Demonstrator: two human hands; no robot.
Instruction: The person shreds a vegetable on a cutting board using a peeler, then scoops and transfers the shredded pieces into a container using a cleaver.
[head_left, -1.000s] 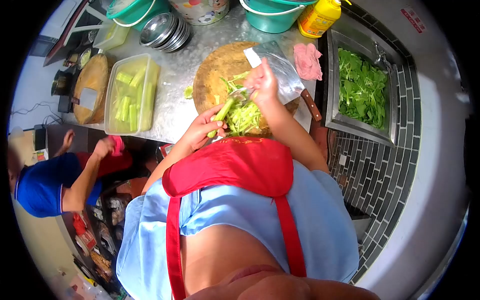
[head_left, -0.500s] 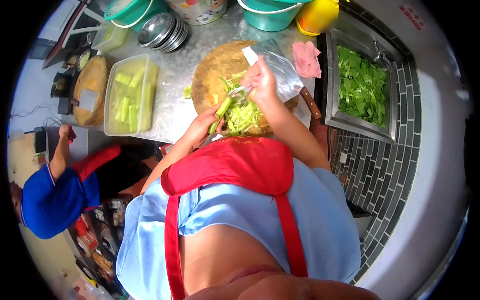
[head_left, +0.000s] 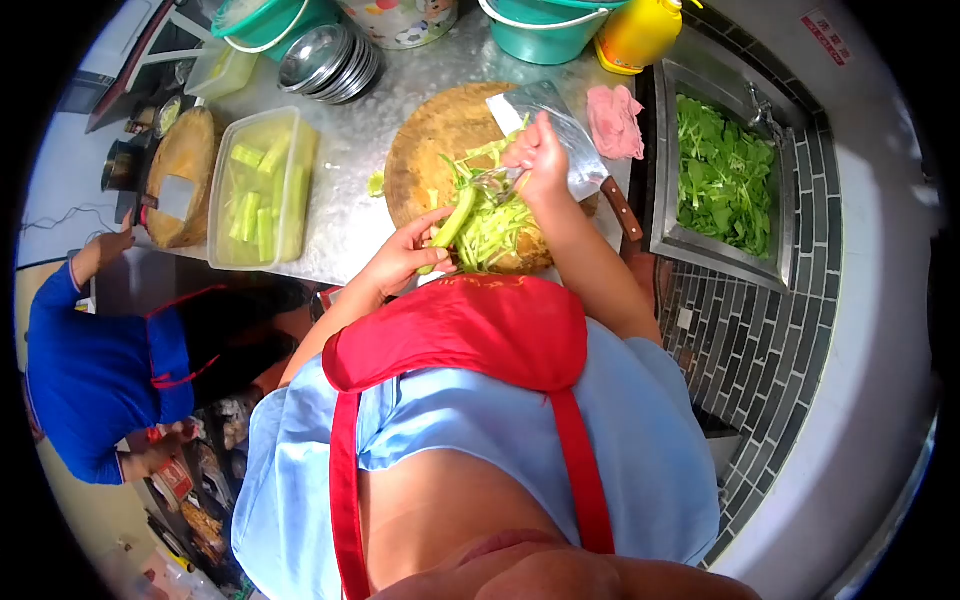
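Observation:
My left hand [head_left: 408, 256] is closed around the lower end of a pale green vegetable stalk [head_left: 456, 220], held slanting above the round wooden chopping board [head_left: 415, 145]. In my right hand [head_left: 541, 162], closed in a fist, is a metal peeler [head_left: 491, 180], mostly hidden by the fingers and strips. Its head is near the stalk's upper end. A loose heap of thin green peelings [head_left: 497, 238] covers the board's near part. Behind my right hand lies a broad cleaver [head_left: 560, 128], its brown handle past the board's right edge.
A clear plastic tub [head_left: 263, 190] of peeled stalk pieces stands left. Stacked metal bowls [head_left: 328, 65], a green bucket [head_left: 545, 35] and a yellow bottle [head_left: 635, 38] line the back. Right are a pink cloth [head_left: 615, 122] and a sink [head_left: 672, 235] of leafy greens. A co-worker [head_left: 100, 350] stands left.
My right hand has shifted slightly right, and the stalk's upper end has moved a little higher and right. At the left, the co-worker has turned and leaned, both arms now showing.

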